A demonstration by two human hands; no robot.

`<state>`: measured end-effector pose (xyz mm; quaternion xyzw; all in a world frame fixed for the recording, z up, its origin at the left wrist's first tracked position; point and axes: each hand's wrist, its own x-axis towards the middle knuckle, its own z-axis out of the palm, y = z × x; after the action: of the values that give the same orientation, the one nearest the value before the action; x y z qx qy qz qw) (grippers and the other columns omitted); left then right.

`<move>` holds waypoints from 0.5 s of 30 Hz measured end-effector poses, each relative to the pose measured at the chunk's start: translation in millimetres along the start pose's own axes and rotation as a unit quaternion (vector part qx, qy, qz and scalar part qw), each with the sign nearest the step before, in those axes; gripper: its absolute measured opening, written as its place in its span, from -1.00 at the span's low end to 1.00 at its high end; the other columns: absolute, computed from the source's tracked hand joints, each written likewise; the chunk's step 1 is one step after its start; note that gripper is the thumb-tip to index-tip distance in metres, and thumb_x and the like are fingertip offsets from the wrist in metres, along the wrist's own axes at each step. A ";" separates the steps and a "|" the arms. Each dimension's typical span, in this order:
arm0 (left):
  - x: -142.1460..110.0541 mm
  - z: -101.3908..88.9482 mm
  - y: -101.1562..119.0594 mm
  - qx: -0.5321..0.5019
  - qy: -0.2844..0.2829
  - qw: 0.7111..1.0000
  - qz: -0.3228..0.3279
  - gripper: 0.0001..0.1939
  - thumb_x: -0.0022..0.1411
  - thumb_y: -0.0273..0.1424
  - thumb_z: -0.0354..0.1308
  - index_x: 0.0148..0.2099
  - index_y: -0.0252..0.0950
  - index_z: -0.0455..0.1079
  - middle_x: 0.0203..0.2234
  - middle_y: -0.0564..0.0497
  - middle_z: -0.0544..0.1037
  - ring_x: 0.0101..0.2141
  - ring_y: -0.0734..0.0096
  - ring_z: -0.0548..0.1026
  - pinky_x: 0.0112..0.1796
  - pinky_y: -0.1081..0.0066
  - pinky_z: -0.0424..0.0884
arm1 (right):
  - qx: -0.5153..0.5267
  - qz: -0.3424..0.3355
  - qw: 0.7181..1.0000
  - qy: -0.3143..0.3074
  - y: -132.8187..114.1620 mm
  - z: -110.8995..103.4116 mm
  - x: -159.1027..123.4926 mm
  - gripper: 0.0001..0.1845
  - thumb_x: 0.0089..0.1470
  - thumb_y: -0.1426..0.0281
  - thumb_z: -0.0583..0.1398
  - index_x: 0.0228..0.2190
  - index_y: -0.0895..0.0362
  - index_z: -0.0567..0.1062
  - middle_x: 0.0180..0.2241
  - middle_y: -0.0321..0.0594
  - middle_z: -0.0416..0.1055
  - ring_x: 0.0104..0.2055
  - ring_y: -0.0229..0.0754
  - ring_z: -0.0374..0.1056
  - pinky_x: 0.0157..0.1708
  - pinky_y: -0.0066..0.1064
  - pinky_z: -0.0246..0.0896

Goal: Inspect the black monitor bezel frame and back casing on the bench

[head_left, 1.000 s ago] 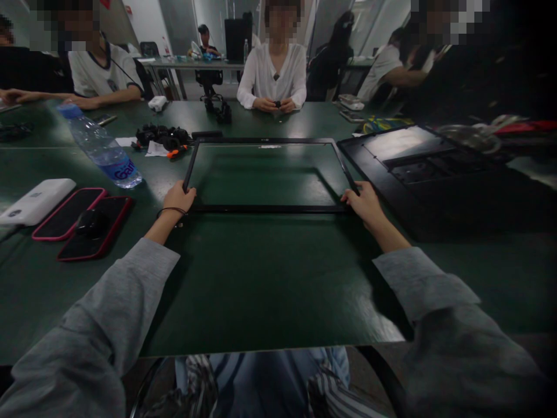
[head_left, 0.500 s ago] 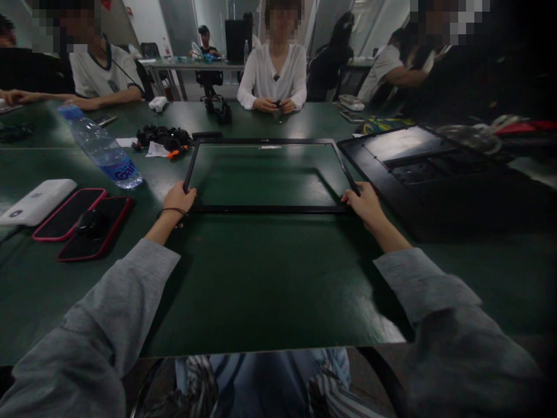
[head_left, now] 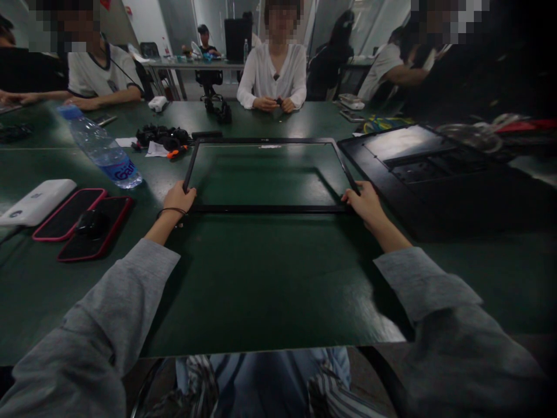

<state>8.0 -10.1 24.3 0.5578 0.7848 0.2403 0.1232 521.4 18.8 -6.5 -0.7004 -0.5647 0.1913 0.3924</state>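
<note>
A thin black rectangular bezel frame (head_left: 270, 209), like the surround of a monitor screen, is held between my two hands above the green table (head_left: 270, 278). My left hand (head_left: 179, 198) is closed round its left side near the lower corner. Gripping the opposite side near its lower corner is my right hand (head_left: 364, 200). Through the open middle of the bezel the table top shows. A large black panel (head_left: 435, 186), with a shiny plate and slots in it, lies on the table to the right of my right hand.
Left of my left hand are a tilted water bottle (head_left: 108, 151), a white box-like device (head_left: 39, 202) and a red-edged phone case (head_left: 96, 229) with a black mouse-like object on it. Black and orange parts (head_left: 163, 139) lie behind. A person (head_left: 274, 75) sits opposite.
</note>
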 end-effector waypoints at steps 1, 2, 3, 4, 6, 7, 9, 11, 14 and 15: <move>0.1 0.0 -0.1 0.000 0.000 1.000 0.000 -0.62 0.26 -0.27 0.04 0.06 -0.27 0.42 -0.17 -0.16 0.61 -0.07 0.10 0.56 0.01 0.21 0.40 | 0.003 -0.001 1.000 0.002 -0.2 -0.1 -0.3 -0.57 0.07 0.37 0.15 0.00 0.17 0.31 -0.41 -0.28 0.45 -0.35 -0.22 0.33 -0.22 -0.34 0.20; 0.2 0.1 -0.2 0.001 0.001 1.000 0.001 -0.62 0.26 -0.27 0.04 0.06 -0.27 0.42 -0.17 -0.17 0.61 -0.07 0.10 0.56 0.01 0.21 0.40 | 0.007 -0.002 1.000 0.006 -0.4 -0.2 -0.7 -0.57 0.07 0.37 0.15 0.00 0.18 0.32 -0.42 -0.28 0.45 -0.36 -0.23 0.33 -0.22 -0.34 0.20; 0.3 0.2 -0.3 0.003 0.002 1.000 0.001 -0.62 0.26 -0.27 0.05 0.06 -0.28 0.42 -0.17 -0.17 0.61 -0.06 0.10 0.56 0.01 0.21 0.40 | 0.010 -0.001 1.000 0.009 -0.8 -0.3 -1.2 -0.56 0.07 0.37 0.16 0.01 0.18 0.32 -0.42 -0.28 0.45 -0.37 -0.23 0.32 -0.22 -0.34 0.19; 0.4 0.3 -0.3 0.005 0.002 1.000 0.002 -0.62 0.26 -0.27 0.05 0.06 -0.28 0.42 -0.16 -0.17 0.61 -0.06 0.09 0.55 0.01 0.20 0.40 | 0.011 0.000 1.000 0.010 -1.2 -0.3 -1.6 -0.54 0.07 0.38 0.16 0.02 0.19 0.31 -0.43 -0.28 0.46 -0.38 -0.24 0.32 -0.22 -0.34 0.19; 0.6 0.5 -0.3 0.006 0.003 1.000 0.004 -0.62 0.26 -0.27 0.04 0.07 -0.28 0.42 -0.15 -0.18 0.60 -0.05 0.08 0.55 0.01 0.20 0.40 | 0.013 0.004 1.000 0.011 -1.8 -0.2 -2.1 -0.51 0.06 0.38 0.16 0.04 0.20 0.30 -0.43 -0.30 0.45 -0.39 -0.25 0.31 -0.22 -0.34 0.19; 0.6 0.6 -0.2 0.007 0.003 1.000 0.004 -0.61 0.26 -0.26 0.05 0.07 -0.28 0.42 -0.14 -0.18 0.60 -0.04 0.08 0.55 0.01 0.20 0.40 | 0.014 0.004 1.000 0.011 -1.9 0.0 -2.2 -0.51 0.06 0.38 0.17 0.05 0.19 0.30 -0.44 -0.30 0.45 -0.39 -0.25 0.31 -0.22 -0.34 0.19; 0.7 0.8 0.0 0.010 0.003 1.000 0.003 -0.60 0.26 -0.26 0.05 0.09 -0.28 0.41 -0.13 -0.18 0.60 -0.03 0.07 0.54 0.02 0.19 0.40 | 0.019 0.004 1.000 0.011 -1.3 0.6 -1.9 -0.52 0.04 0.39 0.16 0.03 0.19 0.31 -0.44 -0.30 0.44 -0.39 -0.24 0.31 -0.23 -0.34 0.19; 0.6 0.9 0.3 0.017 0.003 1.000 -0.001 -0.58 0.27 -0.27 0.04 0.11 -0.30 0.40 -0.12 -0.19 0.60 -0.02 0.06 0.54 0.02 0.19 0.40 | 0.024 0.000 1.000 0.012 0.6 1.3 -0.7 -0.56 0.04 0.38 0.16 0.00 0.17 0.32 -0.43 -0.29 0.45 -0.38 -0.23 0.32 -0.23 -0.34 0.20; 0.5 1.2 0.4 0.020 0.005 1.000 -0.002 -0.58 0.27 -0.28 0.03 0.11 -0.30 0.40 -0.14 -0.18 0.61 -0.02 0.07 0.54 0.01 0.20 0.41 | 0.018 -0.003 1.000 0.016 4.9 2.1 1.6 -0.58 0.05 0.35 0.16 -0.02 0.14 0.32 -0.43 -0.29 0.46 -0.37 -0.20 0.34 -0.23 -0.31 0.22; 0.5 1.3 0.3 0.018 0.007 1.000 -0.001 -0.59 0.27 -0.28 0.04 0.11 -0.30 0.40 -0.15 -0.17 0.61 -0.03 0.08 0.55 0.01 0.21 0.41 | 0.015 -0.004 1.000 0.016 6.2 2.2 2.3 -0.58 0.05 0.34 0.16 -0.02 0.13 0.32 -0.42 -0.29 0.46 -0.37 -0.20 0.34 -0.23 -0.31 0.22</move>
<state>8.7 -9.2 23.4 0.5577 0.7903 0.2298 0.1076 524.4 21.4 -12.2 -0.6952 -0.5582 0.1868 0.4125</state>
